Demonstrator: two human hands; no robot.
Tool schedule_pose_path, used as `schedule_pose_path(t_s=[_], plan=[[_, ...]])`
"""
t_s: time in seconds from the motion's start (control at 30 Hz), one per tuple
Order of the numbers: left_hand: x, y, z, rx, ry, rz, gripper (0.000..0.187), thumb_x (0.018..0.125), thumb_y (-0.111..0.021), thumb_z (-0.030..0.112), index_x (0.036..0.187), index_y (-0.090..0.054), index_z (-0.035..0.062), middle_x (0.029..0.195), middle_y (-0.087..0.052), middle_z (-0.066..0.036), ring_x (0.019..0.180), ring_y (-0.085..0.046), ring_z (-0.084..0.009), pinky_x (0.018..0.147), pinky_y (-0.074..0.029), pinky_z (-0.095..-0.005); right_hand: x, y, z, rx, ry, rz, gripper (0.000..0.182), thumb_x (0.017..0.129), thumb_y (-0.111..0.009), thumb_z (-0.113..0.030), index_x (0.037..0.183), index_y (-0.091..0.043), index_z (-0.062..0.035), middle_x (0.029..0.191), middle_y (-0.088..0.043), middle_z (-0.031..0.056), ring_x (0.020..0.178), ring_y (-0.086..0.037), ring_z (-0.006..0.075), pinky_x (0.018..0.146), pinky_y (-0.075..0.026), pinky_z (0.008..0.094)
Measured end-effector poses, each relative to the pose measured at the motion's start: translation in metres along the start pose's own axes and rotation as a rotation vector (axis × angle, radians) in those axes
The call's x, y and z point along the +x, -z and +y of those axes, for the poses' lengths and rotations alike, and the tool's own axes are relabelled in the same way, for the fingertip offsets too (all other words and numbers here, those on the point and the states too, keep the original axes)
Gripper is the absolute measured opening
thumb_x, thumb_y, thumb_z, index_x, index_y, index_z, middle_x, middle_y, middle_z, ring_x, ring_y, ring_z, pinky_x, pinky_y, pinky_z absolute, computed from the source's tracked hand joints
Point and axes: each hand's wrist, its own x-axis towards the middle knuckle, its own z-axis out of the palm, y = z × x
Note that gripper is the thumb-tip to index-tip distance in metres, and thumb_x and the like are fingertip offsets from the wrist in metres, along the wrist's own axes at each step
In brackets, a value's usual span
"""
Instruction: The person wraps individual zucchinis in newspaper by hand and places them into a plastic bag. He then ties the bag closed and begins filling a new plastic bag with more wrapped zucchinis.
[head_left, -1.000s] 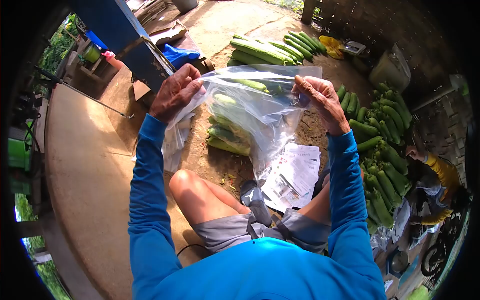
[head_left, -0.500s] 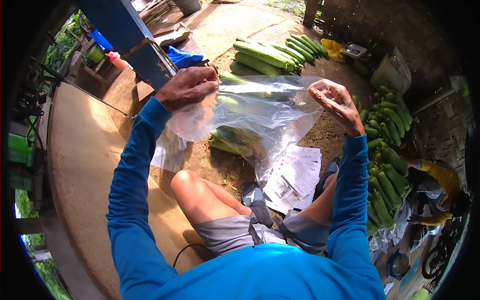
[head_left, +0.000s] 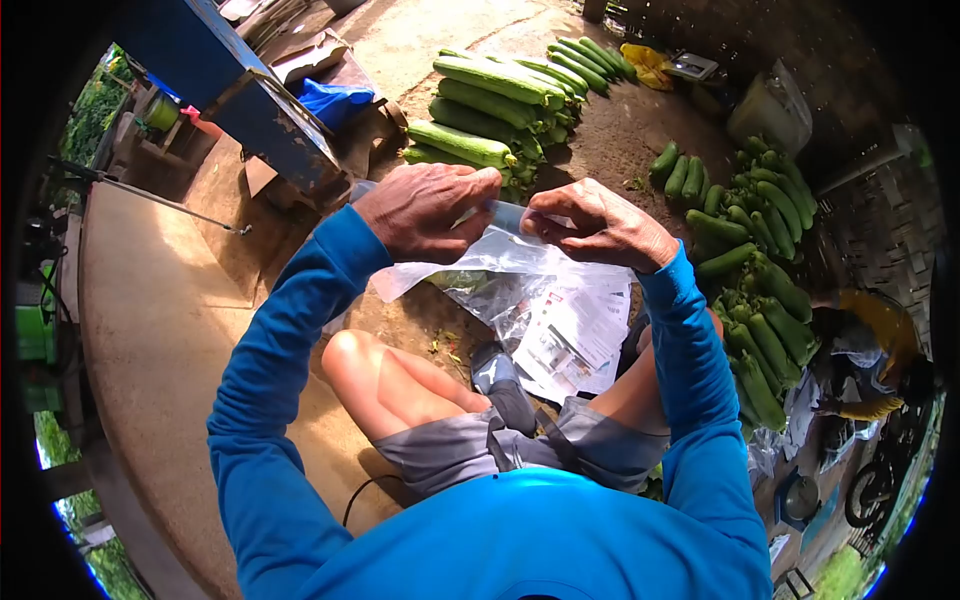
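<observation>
A clear plastic bag (head_left: 480, 258) hangs from both hands above the dirt floor. My left hand (head_left: 428, 212) is closed on its upper edge at the left. On the right, my right hand (head_left: 600, 225) pinches the same edge, with a small gap between the two hands. Below the bag, printed paper sheets (head_left: 575, 335) lie spread out near my feet, partly seen through the plastic. Just beyond my hands lies a pile of long green gourds (head_left: 490, 105). Something green under the bag is mostly hidden.
More green vegetables (head_left: 770, 320) are heaped along the right side. A blue post (head_left: 235, 85) stands at the upper left beside a blue plastic bag (head_left: 335, 103). A curved tan ledge (head_left: 150, 300) runs down the left. Another person in a yellow sleeve (head_left: 870, 320) is at the far right.
My hands have moved toward each other, so the stretched bag now hangs bunched and lower between them. The view has shifted slightly, showing more of the gourd pile.
</observation>
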Motion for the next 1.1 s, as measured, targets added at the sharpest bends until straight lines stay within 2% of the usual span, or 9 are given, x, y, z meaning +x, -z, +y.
schedule_pose_path(t_s=[0.17, 0.27, 0.37, 0.43, 0.5, 0.63, 0.8, 0.9, 1.1], plan=[[-0.002, -0.002, -0.008, -0.014, 0.025, 0.093, 0.015, 0.087, -0.061, 0.020, 0.093, -0.054, 0.0091, 0.079, -0.059, -0.012, 0.078, -0.061, -0.0341, 0.067, -0.048, -0.0454, 0.005, -0.015, 0.027, 0.276, 0.088, -0.045, 0.025, 0.090, -0.067, -0.016, 0.110, -0.067, -0.0011, 0.087, -0.067, 0.0081, 0.080, -0.058, 0.0140, 0.077, -0.050, 0.0302], [-0.007, -0.007, -0.016, -0.095, 0.065, 0.009, 0.016, 0.087, -0.064, 0.017, 0.095, -0.056, 0.0054, 0.086, -0.061, -0.014, 0.083, -0.061, -0.0359, 0.072, -0.049, -0.0434, 0.005, -0.021, 0.033, 0.311, -0.065, -0.093, 0.023, 0.097, -0.061, -0.018, 0.108, -0.066, 0.0011, 0.082, -0.064, 0.0035, 0.074, -0.054, 0.0086, 0.068, -0.049, 0.0267], [-0.009, -0.011, -0.020, -0.235, 0.132, -0.070, 0.018, 0.088, -0.064, 0.017, 0.098, -0.057, 0.0035, 0.086, -0.062, -0.016, 0.083, -0.060, -0.0369, 0.072, -0.048, -0.0433, 0.002, -0.031, 0.042, 0.346, 0.043, 0.061, 0.022, 0.097, -0.061, -0.018, 0.107, -0.065, 0.0008, 0.080, -0.064, 0.0028, 0.073, -0.054, 0.0083, 0.066, -0.049, 0.0269], [-0.013, -0.013, -0.022, -0.322, 0.192, -0.119, 0.019, 0.088, -0.064, 0.017, 0.098, -0.058, 0.0024, 0.086, -0.062, -0.017, 0.082, -0.059, -0.0377, 0.071, -0.047, -0.0434, 0.002, -0.029, 0.039, 0.385, -0.006, 0.005, 0.022, 0.097, -0.061, -0.018, 0.107, -0.065, 0.0006, 0.080, -0.064, 0.0024, 0.072, -0.054, 0.0079, 0.066, -0.049, 0.0263], [-0.017, -0.016, -0.026, -0.198, 0.005, -0.025, 0.019, 0.090, -0.063, 0.018, 0.098, -0.059, 0.0010, 0.084, -0.061, -0.019, 0.079, -0.058, -0.0396, 0.070, -0.045, -0.0449, 0.003, -0.030, 0.035, 0.425, -0.056, -0.049, 0.021, 0.096, -0.062, -0.018, 0.106, -0.065, 0.0003, 0.079, -0.063, 0.0020, 0.072, -0.054, 0.0075, 0.066, -0.048, 0.0257], [-0.015, -0.005, -0.019, -0.248, 0.126, -0.150, 0.020, 0.092, -0.062, 0.019, 0.094, -0.058, 0.0002, 0.084, -0.060, -0.019, 0.080, -0.058, -0.0394, 0.068, -0.044, -0.0460, 0.008, -0.042, 0.039, 0.393, 0.014, -0.037, 0.023, 0.096, -0.063, -0.023, 0.096, -0.065, 0.0004, 0.075, -0.061, 0.0008, 0.069, -0.051, 0.0058, 0.062, -0.045, 0.0251], [-0.019, -0.014, -0.011, -0.348, 0.155, -0.109, 0.023, 0.095, -0.059, 0.022, 0.088, -0.053, 0.0008, 0.077, -0.054, -0.018, 0.073, -0.054, -0.0376, 0.065, -0.041, -0.0468, 0.015, -0.047, 0.033, 0.338, -0.146, -0.101, 0.043, 0.096, -0.065, -0.037, 0.072, -0.052, -0.0047, 0.063, -0.040, -0.0061, 0.061, -0.033, 0.0046, 0.051, -0.028, 0.0285], [-0.020, -0.017, -0.009, -0.382, 0.191, -0.167, 0.024, 0.096, -0.058, 0.024, 0.090, -0.052, 0.0016, 0.074, -0.052, -0.016, 0.068, -0.052, -0.0364, 0.064, -0.039, -0.0460, 0.018, -0.051, 0.029, 0.386, -0.174, -0.145, 0.046, 0.096, -0.065, -0.038, 0.068, -0.045, -0.0073, 0.063, -0.032, -0.0079, 0.060, -0.028, 0.0042, 0.050, -0.024, 0.0290], [-0.033, -0.017, -0.006, -0.426, 0.189, -0.191, 0.025, 0.095, -0.061, 0.025, 0.093, -0.053, 0.0016, 0.072, -0.051, -0.016, 0.064, -0.049, -0.0321, 0.060, -0.039, -0.0415, 0.017, -0.051, 0.028, 0.332, -0.098, -0.092, 0.041, 0.097, -0.065, -0.035, 0.072, -0.050, -0.0052, 0.063, -0.036, -0.0046, 0.061, -0.033, 0.0048, 0.051, -0.028, 0.0294]])
